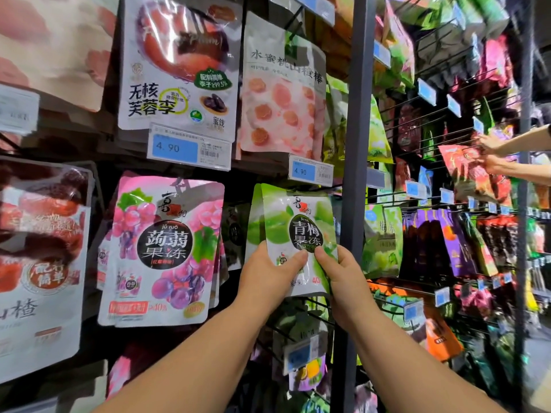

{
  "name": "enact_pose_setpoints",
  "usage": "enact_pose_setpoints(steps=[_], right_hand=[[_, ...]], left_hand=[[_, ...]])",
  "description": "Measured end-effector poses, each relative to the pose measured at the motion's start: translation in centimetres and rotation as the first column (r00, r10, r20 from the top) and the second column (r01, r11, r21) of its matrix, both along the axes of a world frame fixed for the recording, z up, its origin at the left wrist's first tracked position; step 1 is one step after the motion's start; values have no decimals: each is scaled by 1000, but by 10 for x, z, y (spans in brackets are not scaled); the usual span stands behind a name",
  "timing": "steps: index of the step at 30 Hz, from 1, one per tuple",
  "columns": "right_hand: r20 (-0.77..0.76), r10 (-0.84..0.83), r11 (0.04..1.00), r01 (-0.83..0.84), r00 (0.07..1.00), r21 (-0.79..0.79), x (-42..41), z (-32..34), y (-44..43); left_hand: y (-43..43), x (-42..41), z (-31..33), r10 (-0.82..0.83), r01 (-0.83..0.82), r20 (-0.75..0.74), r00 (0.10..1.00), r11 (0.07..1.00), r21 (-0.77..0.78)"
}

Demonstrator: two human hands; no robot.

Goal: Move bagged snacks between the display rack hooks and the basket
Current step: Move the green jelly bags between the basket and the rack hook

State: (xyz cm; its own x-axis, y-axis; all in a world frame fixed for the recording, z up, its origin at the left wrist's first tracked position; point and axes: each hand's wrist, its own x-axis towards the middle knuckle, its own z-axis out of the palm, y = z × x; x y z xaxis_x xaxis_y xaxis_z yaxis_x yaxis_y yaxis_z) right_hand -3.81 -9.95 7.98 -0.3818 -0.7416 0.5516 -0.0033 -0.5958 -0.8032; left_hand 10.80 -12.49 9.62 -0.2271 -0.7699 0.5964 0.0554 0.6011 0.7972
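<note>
Head cam: both hands are holding the same green plum jelly bag (298,222) up at the display rack. The left hand (268,272) is gripping its lower left edge and the right hand (343,278) its lower right, both thumbs pressing on the front and the other fingers curling behind. The bag is sitting upright just beside the grey rack post (354,144), under a blue 4.90 price tag (310,170), with a second green bag peeking out behind it. Can't tell if its top is on a hook. A pink grape konjac jelly bag (164,251) is hanging to its left. Far right, another person's hands (489,141) are handling a red bag (465,171).
</note>
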Motion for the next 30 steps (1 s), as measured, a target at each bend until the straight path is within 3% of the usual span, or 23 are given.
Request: enact_pose_setpoints(steps=[12, 23, 30], right_hand=[[-28, -28, 999, 28, 999, -25, -4, -4, -3], [-16, -47, 998, 48, 999, 42, -6, 4, -16], [-157, -170, 969, 194, 973, 151, 3, 9, -30]], left_hand=[[-4, -3, -6, -39, 39, -24, 999, 999, 11], [-12, -6, 4, 45, -45, 16, 999, 999, 23], [-26, -8, -3, 160, -165, 58, 985, 983, 85]])
